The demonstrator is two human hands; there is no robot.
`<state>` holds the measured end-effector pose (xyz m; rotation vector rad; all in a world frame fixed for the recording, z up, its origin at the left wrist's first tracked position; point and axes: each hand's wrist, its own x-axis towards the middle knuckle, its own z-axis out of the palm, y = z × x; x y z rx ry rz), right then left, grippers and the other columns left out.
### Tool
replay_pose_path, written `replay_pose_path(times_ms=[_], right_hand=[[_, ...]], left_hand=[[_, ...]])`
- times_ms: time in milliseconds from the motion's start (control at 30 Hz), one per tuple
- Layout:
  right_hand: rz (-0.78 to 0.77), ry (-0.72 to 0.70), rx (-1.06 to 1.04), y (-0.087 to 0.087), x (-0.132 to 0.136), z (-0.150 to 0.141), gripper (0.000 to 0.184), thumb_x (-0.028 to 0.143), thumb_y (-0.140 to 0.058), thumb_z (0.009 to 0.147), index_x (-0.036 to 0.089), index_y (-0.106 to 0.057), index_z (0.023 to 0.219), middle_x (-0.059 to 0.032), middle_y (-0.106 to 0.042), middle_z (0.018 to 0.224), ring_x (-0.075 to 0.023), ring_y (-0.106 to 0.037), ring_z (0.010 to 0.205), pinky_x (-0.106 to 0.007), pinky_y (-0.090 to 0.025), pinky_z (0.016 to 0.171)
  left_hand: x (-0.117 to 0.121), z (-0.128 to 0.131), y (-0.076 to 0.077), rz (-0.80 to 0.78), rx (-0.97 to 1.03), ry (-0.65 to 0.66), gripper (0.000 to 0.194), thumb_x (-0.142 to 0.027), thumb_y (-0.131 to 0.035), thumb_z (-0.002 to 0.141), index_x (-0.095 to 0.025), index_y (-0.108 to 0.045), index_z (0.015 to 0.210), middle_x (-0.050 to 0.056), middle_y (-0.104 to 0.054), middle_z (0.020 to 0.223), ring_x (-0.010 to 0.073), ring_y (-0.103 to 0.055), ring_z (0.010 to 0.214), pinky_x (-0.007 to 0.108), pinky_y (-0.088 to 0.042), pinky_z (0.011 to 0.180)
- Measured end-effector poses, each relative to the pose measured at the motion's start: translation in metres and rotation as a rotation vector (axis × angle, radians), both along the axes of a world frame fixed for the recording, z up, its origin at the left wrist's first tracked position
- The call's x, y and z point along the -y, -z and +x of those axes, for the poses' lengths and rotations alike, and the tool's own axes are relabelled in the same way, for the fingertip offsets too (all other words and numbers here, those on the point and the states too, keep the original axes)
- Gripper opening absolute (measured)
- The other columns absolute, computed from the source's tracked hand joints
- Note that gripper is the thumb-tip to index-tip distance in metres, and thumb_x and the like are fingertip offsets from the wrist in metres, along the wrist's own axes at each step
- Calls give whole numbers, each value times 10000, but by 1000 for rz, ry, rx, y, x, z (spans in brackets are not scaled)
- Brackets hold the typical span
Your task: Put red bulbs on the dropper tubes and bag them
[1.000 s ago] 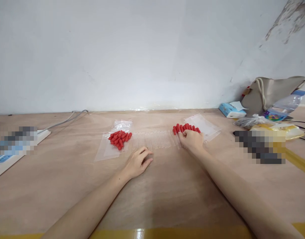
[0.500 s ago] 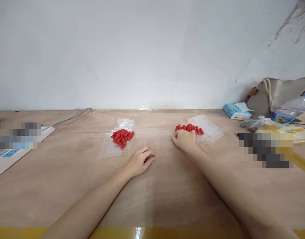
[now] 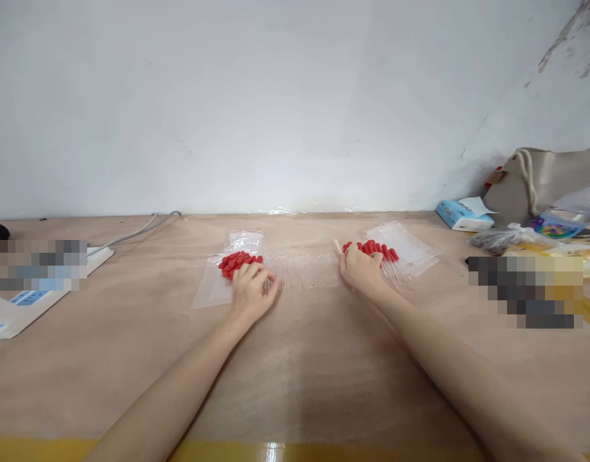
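My left hand [image 3: 252, 294] is over the near edge of a heap of red rubber bulbs [image 3: 230, 262], fingers bent and apart, with no bulb visibly gripped. The heap lies on clear plastic bags [image 3: 208, 289]. My right hand [image 3: 361, 268] is closed on a thin clear dropper tube [image 3: 338, 245], whose end sticks up past the fingers. Beside and partly behind that hand, several red bulbs are fitted on clear tubes, forming a row of droppers [image 3: 385, 253]. Between my hands lies a row of bare clear tubes [image 3: 314, 271], side by side.
More plastic bags [image 3: 407, 247] lie behind the droppers. At right are a blue tissue pack [image 3: 463, 215], a grey bag [image 3: 506, 186], a clear bottle and a blurred dark object [image 3: 520, 292]. A power strip [image 3: 39, 298] with a grey cable [image 3: 145, 229] is at left.
My left hand has moved from the table in front of the bare tubes to the heap of bulbs. My right hand has left the droppers and lifted a clear tube. The view has shifted slightly.
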<state>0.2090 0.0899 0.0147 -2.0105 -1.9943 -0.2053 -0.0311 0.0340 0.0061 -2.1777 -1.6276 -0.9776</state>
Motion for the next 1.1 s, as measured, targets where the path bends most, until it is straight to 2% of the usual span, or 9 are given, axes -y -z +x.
replay_pose_path(times_ms=[133, 233, 367, 500, 700, 867, 1100], right_hand=[[290, -261, -91, 10, 21, 17, 234, 257, -284, 869, 139, -479, 819, -54, -611, 704, -163, -536, 637, -382, -195, 852], [385, -379, -134, 19, 36, 25, 218, 267, -307, 877, 161, -475, 788, -19, -608, 685, -130, -529, 608, -367, -177, 900], [386, -401, -153, 25, 47, 26, 208, 265, -332, 875, 169, -483, 769, -5, -606, 642, -117, -528, 568, -362, -184, 911], [378, -405, -165, 25, 47, 23, 187, 250, -351, 867, 171, -490, 770, 2, -616, 660, -117, -550, 585, -362, -190, 915], [387, -426, -180, 28, 47, 23, 194, 260, -359, 872, 167, -484, 756, -2, -630, 685, -113, -550, 590, -367, -187, 922], [381, -427, -175, 29, 47, 24, 185, 256, -368, 867, 165, -486, 757, 5, -629, 683, -107, -554, 595, -369, -176, 931], [360, -424, -191, 29, 48, 23, 184, 251, -359, 866, 168, -488, 764, -5, -636, 704, -112, -554, 597, -372, -173, 930]], left_hand=[[-16, -32, -17, 27, -12, -355, 177, -365, -528, 755, -200, -587, 731, 54, -592, 853, 248, -491, 879, 370, -326, 767], [-22, -53, -26, -51, -37, -490, 234, -399, -508, 748, -206, -588, 854, 74, -602, 890, 272, -508, 902, 388, -325, 763], [-24, -66, -27, -209, -58, -486, 241, -423, -492, 748, -219, -588, 836, 56, -632, 874, 256, -551, 860, 389, -333, 772], [-25, -67, -26, -277, -56, -480, 202, -394, -489, 760, -227, -584, 820, 38, -657, 841, 241, -582, 828, 395, -331, 799], [-24, -64, -27, -235, -89, -479, 197, -313, -453, 796, -195, -584, 885, 89, -650, 885, 267, -593, 813, 408, -357, 781], [-24, -62, -24, -298, -60, -422, 232, -284, -435, 814, -176, -607, 927, 138, -605, 959, 274, -589, 807, 375, -396, 698], [-20, -55, -22, -232, -239, -475, 239, -268, -385, 853, -112, -562, 894, 137, -605, 881, 280, -572, 822, 387, -363, 730]])
